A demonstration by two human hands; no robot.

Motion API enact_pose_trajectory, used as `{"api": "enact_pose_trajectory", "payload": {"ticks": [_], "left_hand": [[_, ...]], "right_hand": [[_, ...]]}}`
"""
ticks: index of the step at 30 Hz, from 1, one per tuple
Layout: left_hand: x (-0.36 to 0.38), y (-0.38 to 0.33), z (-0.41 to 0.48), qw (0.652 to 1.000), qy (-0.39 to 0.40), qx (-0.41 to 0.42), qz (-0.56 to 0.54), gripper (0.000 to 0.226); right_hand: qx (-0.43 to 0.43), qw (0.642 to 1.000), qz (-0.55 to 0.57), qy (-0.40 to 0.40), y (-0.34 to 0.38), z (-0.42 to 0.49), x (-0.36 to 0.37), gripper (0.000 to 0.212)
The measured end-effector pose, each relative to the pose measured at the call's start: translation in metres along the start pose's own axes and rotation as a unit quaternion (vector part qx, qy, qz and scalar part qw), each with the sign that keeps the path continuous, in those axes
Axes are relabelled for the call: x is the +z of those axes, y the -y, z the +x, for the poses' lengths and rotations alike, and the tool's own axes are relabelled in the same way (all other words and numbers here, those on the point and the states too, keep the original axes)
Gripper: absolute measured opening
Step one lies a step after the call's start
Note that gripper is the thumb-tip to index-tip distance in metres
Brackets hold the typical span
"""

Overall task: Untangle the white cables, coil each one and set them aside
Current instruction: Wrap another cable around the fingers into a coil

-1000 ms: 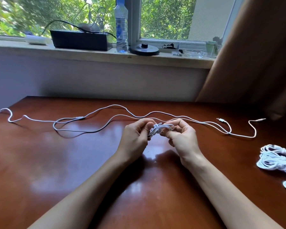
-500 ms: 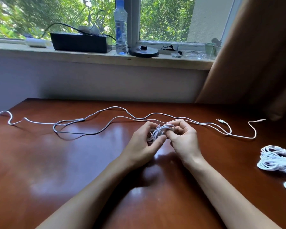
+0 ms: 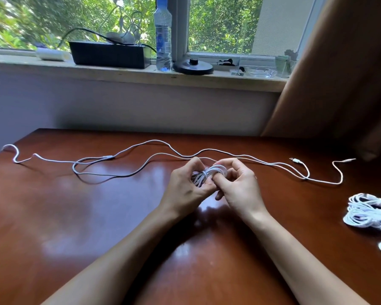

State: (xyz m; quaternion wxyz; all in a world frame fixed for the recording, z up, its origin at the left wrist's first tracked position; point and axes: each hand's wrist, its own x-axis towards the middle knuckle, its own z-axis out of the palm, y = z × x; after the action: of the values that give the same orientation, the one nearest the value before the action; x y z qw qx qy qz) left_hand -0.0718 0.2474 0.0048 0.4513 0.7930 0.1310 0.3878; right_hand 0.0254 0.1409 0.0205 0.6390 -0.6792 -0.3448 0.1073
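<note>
A small coil of white cable point(image 3: 209, 172) sits between both hands above the middle of the brown table point(image 3: 75, 216). My left hand point(image 3: 188, 187) grips the coil's left end, its fingers curled round the loops. My right hand point(image 3: 238, 186) pinches the coil's right side, thumb pressed against the wraps. Behind the hands, loose white cables point(image 3: 154, 142) stretch across the table from the far left to plugs point(image 3: 295, 160) at the right. Finished white coils point(image 3: 370, 213) lie at the right edge.
A windowsill behind the table carries a black box point(image 3: 108, 55), a water bottle point(image 3: 162, 36), a round black base point(image 3: 193, 66) and small clear items. A brown curtain point(image 3: 339, 73) hangs at the right. The table's near left part shows bare wood.
My left hand has turned, bringing its palm round the coil's left end. My right thumb has moved onto the wraps. The loose cables on the table lie as before.
</note>
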Motion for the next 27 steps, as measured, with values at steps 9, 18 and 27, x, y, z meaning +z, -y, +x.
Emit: {"api": "enact_pose_trajectory", "payload": {"ticks": [9, 18, 27], "left_hand": [[-0.006, 0.002, 0.002, 0.999, 0.037, 0.015, 0.002, 0.017], [-0.003, 0.005, 0.001, 0.998, 0.01, 0.016, 0.055, 0.025], [-0.006, 0.011, 0.004, 0.996, -0.014, 0.008, 0.088, 0.028]], "right_hand": [[-0.028, 0.997, -0.075, 0.003, -0.006, 0.002, -0.003, 0.013], [-0.011, 0.997, -0.052, 0.058, -0.014, 0.004, -0.002, 0.012], [0.023, 0.992, 0.02, 0.122, -0.013, 0.001, -0.002, 0.008]]}}
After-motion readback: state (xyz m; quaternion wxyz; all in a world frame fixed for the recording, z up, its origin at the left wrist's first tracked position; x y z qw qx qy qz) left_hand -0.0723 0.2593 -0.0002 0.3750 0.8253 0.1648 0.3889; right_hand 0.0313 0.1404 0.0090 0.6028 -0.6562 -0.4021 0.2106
